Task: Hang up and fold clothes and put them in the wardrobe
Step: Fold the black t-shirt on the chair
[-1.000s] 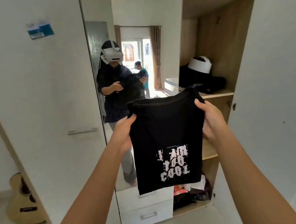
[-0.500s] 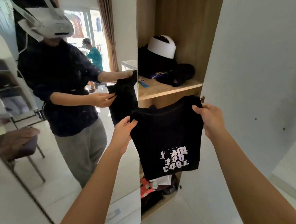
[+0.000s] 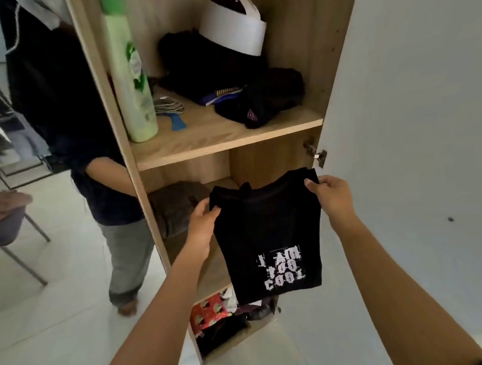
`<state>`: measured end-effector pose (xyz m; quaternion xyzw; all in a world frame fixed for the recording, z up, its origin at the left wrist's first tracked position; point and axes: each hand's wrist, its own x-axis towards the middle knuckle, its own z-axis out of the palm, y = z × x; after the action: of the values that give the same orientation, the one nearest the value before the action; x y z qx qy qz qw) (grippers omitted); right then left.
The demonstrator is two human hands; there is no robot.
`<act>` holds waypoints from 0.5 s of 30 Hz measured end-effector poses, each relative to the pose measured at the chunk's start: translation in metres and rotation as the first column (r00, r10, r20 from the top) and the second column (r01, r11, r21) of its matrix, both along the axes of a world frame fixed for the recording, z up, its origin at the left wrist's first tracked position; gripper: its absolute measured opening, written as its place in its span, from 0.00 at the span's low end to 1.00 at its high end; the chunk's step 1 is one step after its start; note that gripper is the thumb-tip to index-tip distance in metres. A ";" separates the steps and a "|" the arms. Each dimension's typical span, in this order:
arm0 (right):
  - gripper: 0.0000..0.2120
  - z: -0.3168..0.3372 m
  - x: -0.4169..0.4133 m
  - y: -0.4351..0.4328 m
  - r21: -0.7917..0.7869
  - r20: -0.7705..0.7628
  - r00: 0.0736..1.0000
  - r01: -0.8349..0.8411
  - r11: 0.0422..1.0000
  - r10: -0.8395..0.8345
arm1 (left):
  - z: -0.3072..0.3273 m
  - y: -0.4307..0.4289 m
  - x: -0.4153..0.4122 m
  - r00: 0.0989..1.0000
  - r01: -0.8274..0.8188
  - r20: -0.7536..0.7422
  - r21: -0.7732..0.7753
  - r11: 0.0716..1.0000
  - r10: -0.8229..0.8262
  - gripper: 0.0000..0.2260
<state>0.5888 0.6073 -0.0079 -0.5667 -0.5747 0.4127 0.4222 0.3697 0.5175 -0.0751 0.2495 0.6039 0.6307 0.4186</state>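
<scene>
A folded black T-shirt [image 3: 265, 231] with white lettering hangs in front of the open wooden wardrobe [image 3: 311, 65]. My left hand [image 3: 201, 222] pinches its top left corner. My right hand [image 3: 331, 195] pinches its top right corner. The shirt is level with the wardrobe's middle compartment, where a folded grey-brown garment [image 3: 176, 208] lies on the left of the shelf. The shirt's lower edge hangs free over the bottom compartment.
The upper shelf [image 3: 217, 144] carries a tall green bottle [image 3: 132, 84], dark clothes, a black cap [image 3: 258, 110] and a white round hat [image 3: 233, 30]. The white door [image 3: 413, 115] stands open at right. A mirror [image 3: 35, 166] at left reflects me. Mixed clothes [image 3: 214, 313] fill the bottom.
I have stepped closer to the wardrobe and look further down. Both hands, gripping the shirt as before, have carried it forward and down to the middle compartment.
</scene>
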 end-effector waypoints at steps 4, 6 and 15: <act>0.08 -0.024 -0.001 0.064 -0.038 0.050 0.990 -0.132 0.990 0.134 | -0.033 0.050 0.007 0.991 -0.135 0.013 -0.035 0.990 0.135 0.10; 0.09 -0.032 -0.008 0.084 -0.061 0.072 0.979 -0.184 0.981 0.189 | -0.043 0.064 0.006 0.978 -0.208 0.013 -0.058 0.977 0.209 0.13; 0.12 -0.078 -0.076 0.102 -0.117 0.082 0.878 -0.462 0.879 0.472 | -0.059 0.095 -0.054 0.848 -0.511 0.010 -0.251 0.822 0.530 0.21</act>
<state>0.5125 0.7092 -0.0863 -0.4520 -0.6965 0.4975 0.2513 0.3158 0.6127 -0.1341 -0.0021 0.7032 0.6530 0.2813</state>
